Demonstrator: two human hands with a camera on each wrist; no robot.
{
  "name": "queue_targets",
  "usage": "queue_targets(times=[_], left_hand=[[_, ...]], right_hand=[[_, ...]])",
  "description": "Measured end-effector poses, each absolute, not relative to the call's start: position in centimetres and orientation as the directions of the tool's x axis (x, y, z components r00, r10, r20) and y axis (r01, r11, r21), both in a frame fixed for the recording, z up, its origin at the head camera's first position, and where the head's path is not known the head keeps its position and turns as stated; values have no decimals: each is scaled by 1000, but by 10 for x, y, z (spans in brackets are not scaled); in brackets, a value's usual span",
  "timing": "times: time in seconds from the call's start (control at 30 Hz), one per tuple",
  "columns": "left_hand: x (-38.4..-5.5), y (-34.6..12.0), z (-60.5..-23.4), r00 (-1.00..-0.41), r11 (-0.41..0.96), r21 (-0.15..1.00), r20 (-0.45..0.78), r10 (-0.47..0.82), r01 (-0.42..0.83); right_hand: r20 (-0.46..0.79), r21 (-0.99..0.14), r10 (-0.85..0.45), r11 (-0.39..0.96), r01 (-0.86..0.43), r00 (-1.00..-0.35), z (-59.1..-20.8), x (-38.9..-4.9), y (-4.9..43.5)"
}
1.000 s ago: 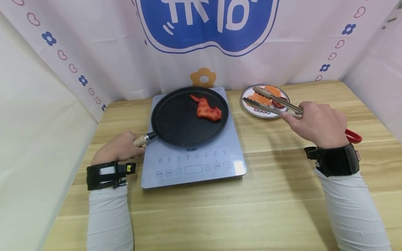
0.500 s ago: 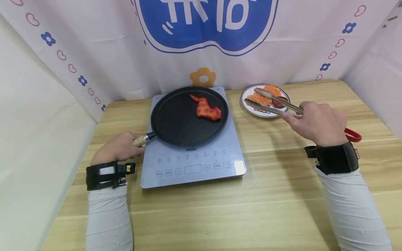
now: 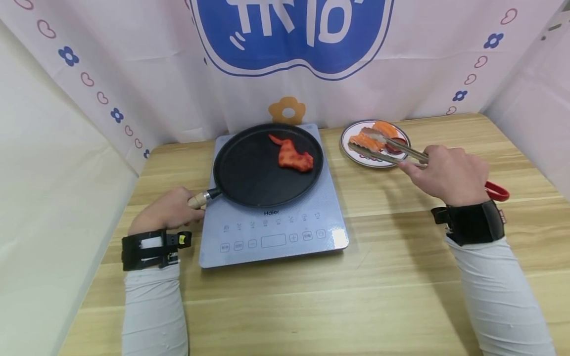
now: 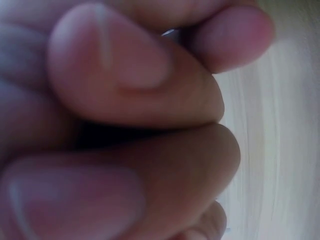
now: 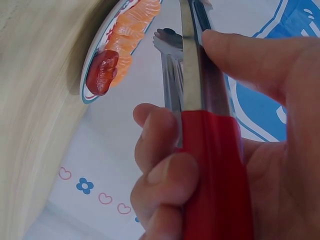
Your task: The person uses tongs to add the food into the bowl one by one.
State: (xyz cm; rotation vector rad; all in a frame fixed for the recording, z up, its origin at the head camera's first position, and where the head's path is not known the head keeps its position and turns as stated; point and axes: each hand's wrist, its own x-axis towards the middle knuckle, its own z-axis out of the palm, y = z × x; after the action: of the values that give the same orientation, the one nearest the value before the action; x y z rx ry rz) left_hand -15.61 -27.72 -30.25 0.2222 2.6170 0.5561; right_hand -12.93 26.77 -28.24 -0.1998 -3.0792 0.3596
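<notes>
A round black flat pan (image 3: 254, 168) carries a red chicken wing (image 3: 294, 157). My left hand (image 3: 166, 210) grips the pan's wooden handle (image 3: 198, 200); in the left wrist view, its curled fingers (image 4: 175, 100) fill most of the picture. My right hand (image 3: 451, 175) holds metal tongs (image 3: 403, 147) whose handle is red (image 5: 215, 170). The tongs' tips stand apart over a white plate (image 3: 354, 157). On that plate lie orange slices (image 3: 366, 141) and a shiny dark red piece (image 5: 102, 72). Whether the tips touch the food, I cannot tell.
Beneath the pan is a grey induction cooker (image 3: 276, 254) with a touch panel along its front. Everything stands on a wood-grain table (image 3: 285, 306). A white printed curtain (image 3: 249, 99) hangs right behind the cooker and plate.
The tongs' tips have shifted slightly down and right over the plate and stand a little closer together. The left hand, pan and chicken wing stay put.
</notes>
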Motion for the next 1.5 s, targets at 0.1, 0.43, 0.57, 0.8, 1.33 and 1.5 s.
queue_targets(times=[0.1,0.43,0.57,0.8,1.33,1.5], left_hand=[[-156,-277,-301,-883,902,425,-395,253,69],[-154,-276,-299,-884,904,424,-397,247,62],[-153,-276,-299,-888,907,418,-393,238,59],[-155,-277,-301,-886,905,422,-398,239,54],[-154,-276,-300,-886,901,427,-387,255,73],[-154,-276,-300,-885,899,433,-392,252,64]], right_hand=[[20,-231,130,965,122,-991,-284,-130,269],[23,-229,132,966,123,-991,-286,-132,269],[11,-223,135,966,129,-991,-287,-132,271],[12,-222,140,966,134,-990,-290,-135,272],[-9,-212,140,967,139,-990,-297,-138,278],[-24,-210,122,970,124,-992,-300,-141,280]])
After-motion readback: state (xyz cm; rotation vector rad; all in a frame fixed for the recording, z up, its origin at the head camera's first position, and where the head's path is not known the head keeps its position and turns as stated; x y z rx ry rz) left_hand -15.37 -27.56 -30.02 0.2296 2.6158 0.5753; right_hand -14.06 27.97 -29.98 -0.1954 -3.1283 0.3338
